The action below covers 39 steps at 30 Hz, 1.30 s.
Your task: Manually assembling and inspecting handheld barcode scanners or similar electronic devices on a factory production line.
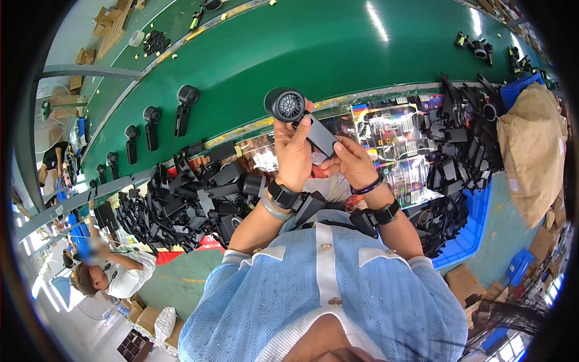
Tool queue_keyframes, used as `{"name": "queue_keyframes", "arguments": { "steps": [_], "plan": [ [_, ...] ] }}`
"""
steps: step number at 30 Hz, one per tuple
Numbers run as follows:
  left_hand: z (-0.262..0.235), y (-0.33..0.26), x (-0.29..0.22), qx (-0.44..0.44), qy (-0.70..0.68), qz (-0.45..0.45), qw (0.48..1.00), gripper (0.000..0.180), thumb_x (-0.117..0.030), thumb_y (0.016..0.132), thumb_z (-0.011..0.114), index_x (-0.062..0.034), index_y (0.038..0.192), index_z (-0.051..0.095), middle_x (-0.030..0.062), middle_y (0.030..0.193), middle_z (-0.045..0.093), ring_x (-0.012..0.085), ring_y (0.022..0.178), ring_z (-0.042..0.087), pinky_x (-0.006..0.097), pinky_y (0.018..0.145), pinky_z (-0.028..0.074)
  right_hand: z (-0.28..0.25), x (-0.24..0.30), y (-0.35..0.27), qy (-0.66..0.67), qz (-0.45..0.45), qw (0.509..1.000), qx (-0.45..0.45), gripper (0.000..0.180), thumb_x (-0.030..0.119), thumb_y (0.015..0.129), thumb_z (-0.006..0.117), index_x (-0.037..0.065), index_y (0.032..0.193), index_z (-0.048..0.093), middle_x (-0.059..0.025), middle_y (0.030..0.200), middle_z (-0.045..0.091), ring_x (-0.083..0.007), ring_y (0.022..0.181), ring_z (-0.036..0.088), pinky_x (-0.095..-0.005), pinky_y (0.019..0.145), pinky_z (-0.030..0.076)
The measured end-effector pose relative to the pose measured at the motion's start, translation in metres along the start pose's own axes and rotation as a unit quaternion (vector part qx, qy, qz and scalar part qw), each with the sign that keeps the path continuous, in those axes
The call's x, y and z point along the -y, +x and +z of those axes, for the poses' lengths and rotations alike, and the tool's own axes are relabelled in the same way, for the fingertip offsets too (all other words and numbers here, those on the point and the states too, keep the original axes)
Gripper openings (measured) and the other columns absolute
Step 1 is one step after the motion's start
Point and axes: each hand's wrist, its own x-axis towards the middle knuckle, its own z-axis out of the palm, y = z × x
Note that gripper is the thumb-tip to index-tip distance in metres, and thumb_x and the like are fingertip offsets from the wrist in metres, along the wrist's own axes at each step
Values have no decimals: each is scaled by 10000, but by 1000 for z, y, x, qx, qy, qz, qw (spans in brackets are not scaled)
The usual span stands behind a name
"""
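Note:
A dark grey handheld fan [321, 138] is between my two hands, its round grilled head turned up at the upper left and its handle slanting down to the right. My left hand [292, 152] is closed round the neck just below the head, thumb lying along the handle. With thumb and fingers, my right hand [356, 164] pinches the handle's lower end. Below and left of my hands lies a heap of black fan parts [181, 208]. Shiny printed sheets [395, 145] lie to the right of my right hand.
Several finished-looking fans, one of them a black fan [186, 108], lie along the green conveyor belt [259, 48]. More black parts [461, 145] are piled at the right, by a blue crate [476, 232] and a brown sack [532, 151]. A co-worker [120, 271] is at the left.

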Motion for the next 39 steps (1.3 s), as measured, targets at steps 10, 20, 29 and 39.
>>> {"name": "queue_keyframes", "arguments": {
  "steps": [10,20,29,39],
  "plan": [
    [-5,96,18,-39,62,32,997,276,21,822,606,-10,1072,495,59,1018,586,150,915,553,291,796,447,-6,30,84,-225,-90,963,-117,367,294,954,456,-61,1036,501,-97,715,601,-137,450,513,-305,524,527],
    [-75,249,19,-12,729,138,670,557,-256,732,726,48,1130,482,235,1067,568,390,1036,523,437,890,432,55,-50,50,-635,-310,644,292,575,440,612,727,111,1045,538,-57,1008,562,-267,953,541,-393,786,419],
    [-86,103,-73,192,525,4,829,289,-204,876,607,4,1068,546,58,925,611,153,847,596,309,752,489,50,-59,38,-700,-237,629,241,545,331,594,733,64,1020,522,-126,878,608,-301,868,580,-390,768,441],
    [-92,-26,-19,190,491,-36,849,453,-286,908,554,5,1245,473,184,1183,526,276,1107,510,326,948,381,-15,21,-7,-531,-208,821,14,519,231,644,771,41,1068,542,-123,1000,567,-256,947,570,-338,825,449]
  ]
}}
